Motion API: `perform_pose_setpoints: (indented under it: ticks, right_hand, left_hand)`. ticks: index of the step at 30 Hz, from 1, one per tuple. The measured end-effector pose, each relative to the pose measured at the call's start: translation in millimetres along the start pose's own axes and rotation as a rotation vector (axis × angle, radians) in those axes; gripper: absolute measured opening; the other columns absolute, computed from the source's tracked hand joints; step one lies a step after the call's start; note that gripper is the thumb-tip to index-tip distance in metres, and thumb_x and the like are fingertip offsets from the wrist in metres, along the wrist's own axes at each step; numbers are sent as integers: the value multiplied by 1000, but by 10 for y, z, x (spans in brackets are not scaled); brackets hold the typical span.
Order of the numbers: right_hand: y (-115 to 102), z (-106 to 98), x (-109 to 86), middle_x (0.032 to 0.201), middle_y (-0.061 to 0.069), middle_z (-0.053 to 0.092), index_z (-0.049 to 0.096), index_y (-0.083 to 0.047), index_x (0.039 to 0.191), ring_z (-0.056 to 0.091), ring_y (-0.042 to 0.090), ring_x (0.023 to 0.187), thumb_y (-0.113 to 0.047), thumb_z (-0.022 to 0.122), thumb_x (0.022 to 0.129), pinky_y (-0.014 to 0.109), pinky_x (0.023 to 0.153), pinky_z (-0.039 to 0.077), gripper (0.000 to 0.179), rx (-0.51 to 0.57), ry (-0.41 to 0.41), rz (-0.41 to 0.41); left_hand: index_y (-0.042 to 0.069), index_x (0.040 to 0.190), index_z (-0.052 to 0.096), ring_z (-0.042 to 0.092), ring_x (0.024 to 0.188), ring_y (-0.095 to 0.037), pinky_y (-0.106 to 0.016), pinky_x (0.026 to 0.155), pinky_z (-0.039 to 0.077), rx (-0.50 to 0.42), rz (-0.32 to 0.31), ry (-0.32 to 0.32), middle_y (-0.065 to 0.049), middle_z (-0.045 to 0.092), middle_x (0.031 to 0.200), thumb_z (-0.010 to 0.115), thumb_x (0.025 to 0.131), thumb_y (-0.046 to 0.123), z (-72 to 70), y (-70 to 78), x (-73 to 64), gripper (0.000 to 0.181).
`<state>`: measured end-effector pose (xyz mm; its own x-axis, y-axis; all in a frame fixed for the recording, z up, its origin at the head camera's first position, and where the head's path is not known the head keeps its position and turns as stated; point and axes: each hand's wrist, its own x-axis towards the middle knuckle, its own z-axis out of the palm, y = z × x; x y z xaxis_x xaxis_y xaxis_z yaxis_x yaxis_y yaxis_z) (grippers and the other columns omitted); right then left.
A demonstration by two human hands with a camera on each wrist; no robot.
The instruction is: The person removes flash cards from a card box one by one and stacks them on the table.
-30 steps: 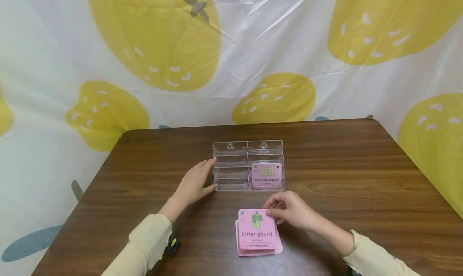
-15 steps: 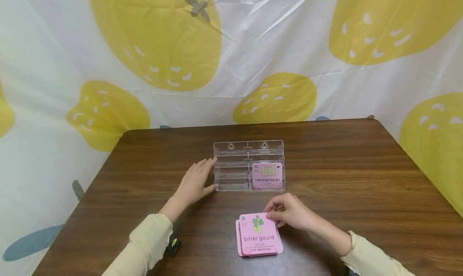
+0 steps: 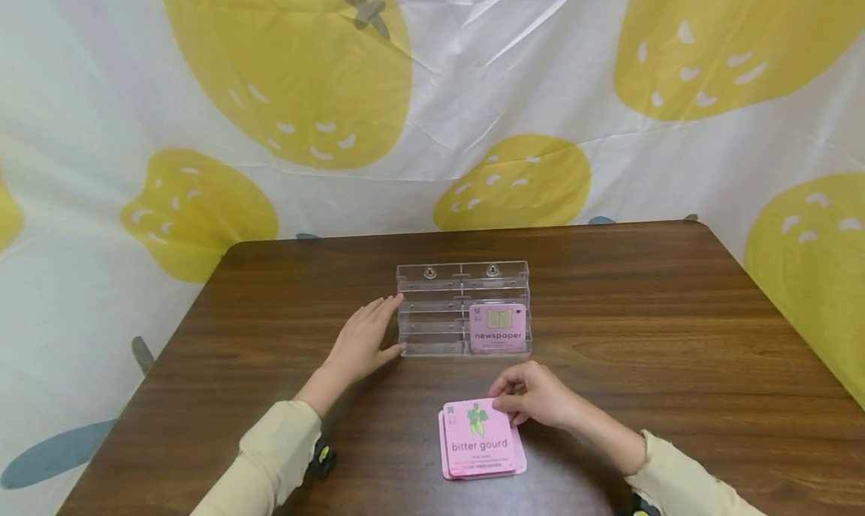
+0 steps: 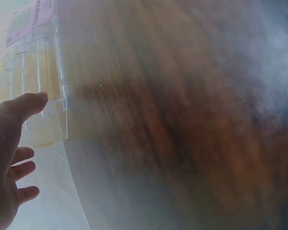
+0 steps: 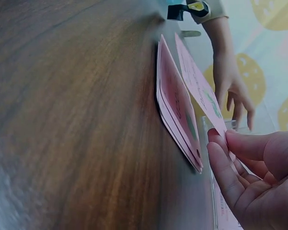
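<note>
My right hand [image 3: 541, 397] pinches the upper right corner of a pink flashcard [image 3: 478, 435] marked "bitter gourd". The right wrist view shows this card raised just above a small stack of pink cards [image 5: 175, 103] on the table. Behind it stands a clear plastic card rack [image 3: 432, 328] with two columns of tiered slots. A pink "newspaper" card [image 3: 498, 328] sits in the rack's lower right part. With fingers spread, my left hand [image 3: 361, 339] touches the rack's left side. In the left wrist view, its thumb [image 4: 31, 104] lies over the rack's edge.
The dark wood-grain table [image 3: 642, 313] spreads around the rack and cards. Beyond its back edge hangs a white cloth [image 3: 419, 200] printed with yellow fruit. A dark strap device [image 3: 322, 457] sits at the left sleeve.
The "bitter gourd" card has come down toward the stack, shifted right and then slightly left, with my right hand still pinching it. My left hand and the rack have not visibly moved.
</note>
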<state>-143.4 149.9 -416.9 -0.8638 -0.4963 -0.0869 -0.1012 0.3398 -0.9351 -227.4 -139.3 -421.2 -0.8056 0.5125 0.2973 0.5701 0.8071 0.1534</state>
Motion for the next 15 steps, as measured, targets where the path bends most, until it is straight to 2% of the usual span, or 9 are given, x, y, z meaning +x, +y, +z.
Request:
perform_pose_setpoints:
  ticks: [8,15]
  right_hand:
    - [44,13,1,71,7,61,64,11,87,56,11,54,3,62,80,30,46,53,10,16,8,24]
    - [70,13,3,69,6,60,65,8,85,57,14,56,1,65,78,28,46,53,10,-40,34,5]
  left_hand:
    - [6,139,33,40,123,-35,-50,102,32,-14,-6,-8,-19,45,133,72,76,29,9,-3,0,78]
    - [6,139,32,40,124,-34,-48,103,32,-12,-3,-6,-19,46,133,71,77,29,18,-8,-5,77]
